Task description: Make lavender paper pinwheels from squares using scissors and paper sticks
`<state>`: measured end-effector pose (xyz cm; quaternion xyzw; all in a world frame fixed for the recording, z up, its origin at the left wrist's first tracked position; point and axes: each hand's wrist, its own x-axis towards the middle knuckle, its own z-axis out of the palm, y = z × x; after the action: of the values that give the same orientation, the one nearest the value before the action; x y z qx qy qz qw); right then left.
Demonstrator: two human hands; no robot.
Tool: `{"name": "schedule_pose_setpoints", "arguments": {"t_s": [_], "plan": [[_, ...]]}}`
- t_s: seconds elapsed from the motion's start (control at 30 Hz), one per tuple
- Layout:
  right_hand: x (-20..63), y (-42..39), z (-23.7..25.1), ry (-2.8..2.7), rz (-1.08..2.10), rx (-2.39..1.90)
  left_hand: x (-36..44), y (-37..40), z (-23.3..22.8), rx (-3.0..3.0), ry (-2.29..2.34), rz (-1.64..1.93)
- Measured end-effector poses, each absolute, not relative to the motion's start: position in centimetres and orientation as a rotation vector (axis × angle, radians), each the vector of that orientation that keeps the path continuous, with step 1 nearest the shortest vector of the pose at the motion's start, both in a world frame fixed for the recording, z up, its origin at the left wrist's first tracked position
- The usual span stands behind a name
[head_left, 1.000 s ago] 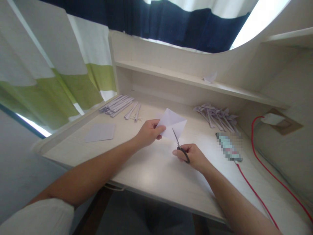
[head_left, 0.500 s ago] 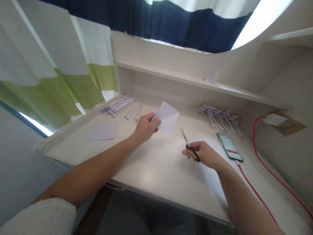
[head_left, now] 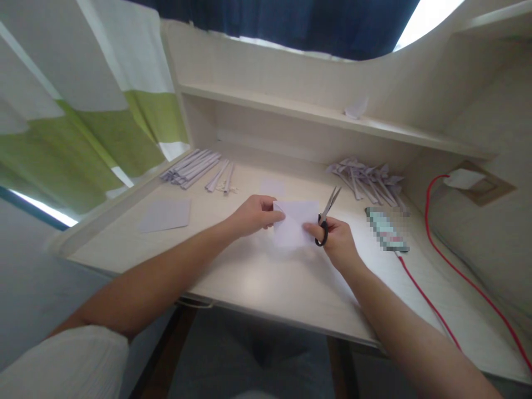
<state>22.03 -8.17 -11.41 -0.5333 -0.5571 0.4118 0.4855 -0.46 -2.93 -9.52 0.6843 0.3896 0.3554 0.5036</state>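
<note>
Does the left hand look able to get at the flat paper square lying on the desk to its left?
Probably yes. The left hand only pinches the paper sheet, and bare desk lies between it and the flat square.

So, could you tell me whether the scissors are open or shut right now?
Open: the scissors in the right hand show two blades spread apart at the tips.
</note>
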Motion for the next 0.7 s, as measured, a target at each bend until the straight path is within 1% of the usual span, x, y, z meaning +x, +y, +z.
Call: {"name": "schedule_pose_setpoints", "arguments": {"t_s": [0.1,0.27,0.53,0.7], "plan": [[22.1,-7.8,-12.1,-1.253,1.018,-1.255,0.0,-2.9,-10.1,1.531,0.908,0.881],[21.9,-7.7,-12.9,-1.161,1.077,-1.188,1.0,-3.7,-10.7,1.573,0.901,0.719],[21.7,-8.2,-12.3,-1.267,1.145,-1.238,0.5,-3.7,-10.2,1.62,0.929,0.846],[21.8,-8.1,-12.6,-1.287,1.104,-1.207,0.4,-3.6,-10.3,1.634,0.962,0.85]]}}
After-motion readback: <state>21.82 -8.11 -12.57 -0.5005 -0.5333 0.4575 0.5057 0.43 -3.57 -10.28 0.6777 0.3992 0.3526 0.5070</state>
